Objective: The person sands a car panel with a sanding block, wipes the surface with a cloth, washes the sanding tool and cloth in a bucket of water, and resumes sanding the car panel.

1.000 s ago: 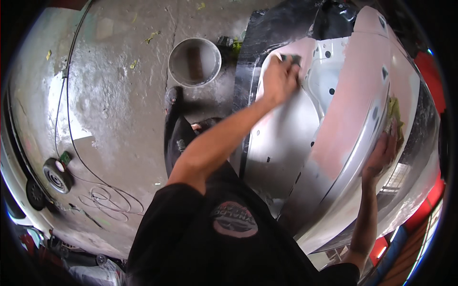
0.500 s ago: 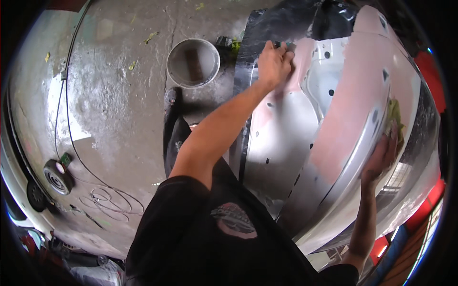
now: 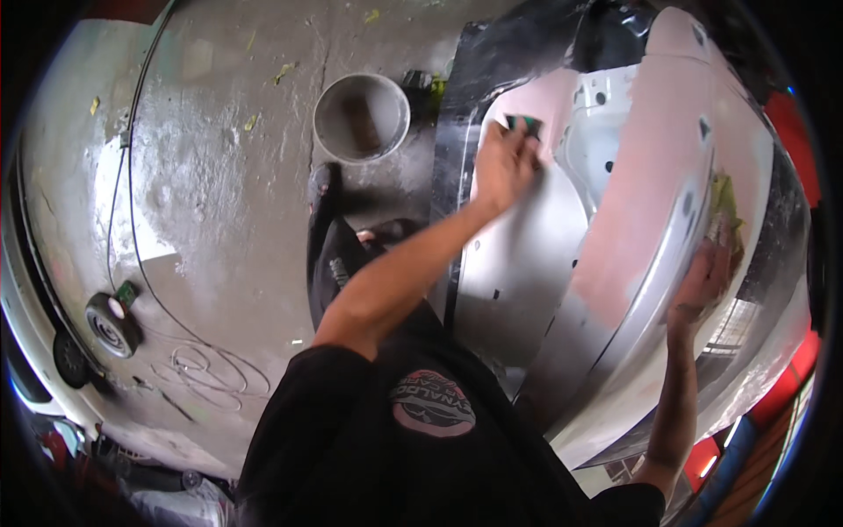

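My left hand [image 3: 507, 167] has its fingers bent around a small dark pad with a green edge [image 3: 524, 125]. It presses this against the pink and silver-grey inner panel [image 3: 520, 263] of a car body. Motion blurs the fingertips a little. Across the body on the right, my right hand [image 3: 705, 274] lies on the curved outer side, with a crumpled yellow-green cloth [image 3: 725, 211] at its fingers. Between the hands runs a raised pink and grey band [image 3: 628, 220], next to a pale recess with round holes [image 3: 606, 140].
A round bucket [image 3: 362, 119] of cloudy liquid stands on the wet concrete floor [image 3: 228, 193] to the left. Black sheeting [image 3: 457, 114] edges the panel. A hose [image 3: 133, 211], a small wheel [image 3: 112, 325] and a white car [image 3: 44, 351] are farther left.
My left hand has drawn the pad back toward me along the inner panel. My right hand stays at nearly the same spot with the cloth. The view has shifted slightly.
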`<action>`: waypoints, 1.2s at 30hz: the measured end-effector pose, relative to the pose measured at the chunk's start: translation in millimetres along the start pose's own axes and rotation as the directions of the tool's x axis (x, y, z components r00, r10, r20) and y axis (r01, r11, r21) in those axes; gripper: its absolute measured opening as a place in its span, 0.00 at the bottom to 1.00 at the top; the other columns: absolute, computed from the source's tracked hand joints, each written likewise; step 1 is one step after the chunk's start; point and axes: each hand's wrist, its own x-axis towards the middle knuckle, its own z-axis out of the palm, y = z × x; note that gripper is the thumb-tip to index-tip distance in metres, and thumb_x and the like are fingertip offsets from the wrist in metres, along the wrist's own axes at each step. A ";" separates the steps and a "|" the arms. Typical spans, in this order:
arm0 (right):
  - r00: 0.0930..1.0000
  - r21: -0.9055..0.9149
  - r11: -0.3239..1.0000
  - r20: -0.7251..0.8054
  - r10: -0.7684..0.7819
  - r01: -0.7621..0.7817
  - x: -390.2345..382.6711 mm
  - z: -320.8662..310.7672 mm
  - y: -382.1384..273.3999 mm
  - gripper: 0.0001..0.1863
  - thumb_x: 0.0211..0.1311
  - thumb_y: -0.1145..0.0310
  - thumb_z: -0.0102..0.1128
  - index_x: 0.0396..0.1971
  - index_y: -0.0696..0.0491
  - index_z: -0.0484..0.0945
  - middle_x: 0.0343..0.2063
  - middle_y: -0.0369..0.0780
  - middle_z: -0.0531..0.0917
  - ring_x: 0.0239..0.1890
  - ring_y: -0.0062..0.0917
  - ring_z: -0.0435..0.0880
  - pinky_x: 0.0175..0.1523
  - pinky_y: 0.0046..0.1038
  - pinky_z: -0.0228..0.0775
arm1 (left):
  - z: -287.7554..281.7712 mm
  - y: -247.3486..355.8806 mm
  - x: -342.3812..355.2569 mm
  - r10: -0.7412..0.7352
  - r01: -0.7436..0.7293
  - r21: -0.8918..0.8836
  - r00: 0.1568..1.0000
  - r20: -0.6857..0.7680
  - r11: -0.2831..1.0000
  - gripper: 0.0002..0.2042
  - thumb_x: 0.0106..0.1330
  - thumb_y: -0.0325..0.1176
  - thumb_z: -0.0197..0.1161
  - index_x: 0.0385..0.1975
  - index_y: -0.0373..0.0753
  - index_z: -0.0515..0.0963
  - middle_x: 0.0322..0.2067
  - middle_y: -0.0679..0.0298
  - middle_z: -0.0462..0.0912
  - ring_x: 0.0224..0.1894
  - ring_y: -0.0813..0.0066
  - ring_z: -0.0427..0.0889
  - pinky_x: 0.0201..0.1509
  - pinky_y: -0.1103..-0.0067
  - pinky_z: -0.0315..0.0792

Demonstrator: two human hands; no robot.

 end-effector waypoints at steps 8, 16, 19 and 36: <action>0.997 0.083 0.994 0.021 0.074 -0.075 0.4 6.3 -13.9 0.26 0.72 0.66 0.45 0.64 0.63 0.72 0.60 0.55 0.76 0.64 0.50 0.69 0.69 0.46 0.60 | -3.3 -28.6 29.6 -0.077 0.073 0.130 0.997 0.029 0.989 0.19 0.68 0.36 0.66 0.53 0.32 0.82 0.39 0.47 0.77 0.38 0.50 0.81 0.44 0.64 0.75; 0.999 0.042 0.998 -0.007 0.043 -0.043 -0.5 8.7 -7.4 0.25 0.71 0.68 0.45 0.64 0.61 0.72 0.62 0.55 0.75 0.64 0.50 0.69 0.69 0.45 0.61 | -4.7 -36.6 41.2 -0.013 0.012 0.092 1.000 0.014 0.996 0.21 0.67 0.40 0.66 0.54 0.32 0.81 0.38 0.47 0.75 0.38 0.50 0.80 0.42 0.63 0.73; 1.000 0.003 1.000 -0.006 0.017 -0.017 -3.9 5.0 -0.5 0.25 0.71 0.68 0.44 0.64 0.61 0.73 0.63 0.54 0.75 0.65 0.49 0.69 0.70 0.45 0.60 | -0.3 -23.6 13.5 -0.068 0.067 0.065 0.998 0.007 0.996 0.20 0.67 0.39 0.67 0.52 0.32 0.82 0.37 0.47 0.76 0.40 0.51 0.80 0.43 0.64 0.73; 1.000 0.046 0.999 0.006 0.015 -0.016 -0.8 4.1 -2.3 0.25 0.74 0.65 0.44 0.66 0.58 0.72 0.63 0.53 0.73 0.68 0.49 0.67 0.73 0.46 0.56 | -7.8 -34.9 23.7 -0.025 0.031 0.092 0.998 -0.058 0.995 0.15 0.66 0.37 0.66 0.47 0.34 0.84 0.36 0.46 0.75 0.37 0.46 0.79 0.40 0.58 0.74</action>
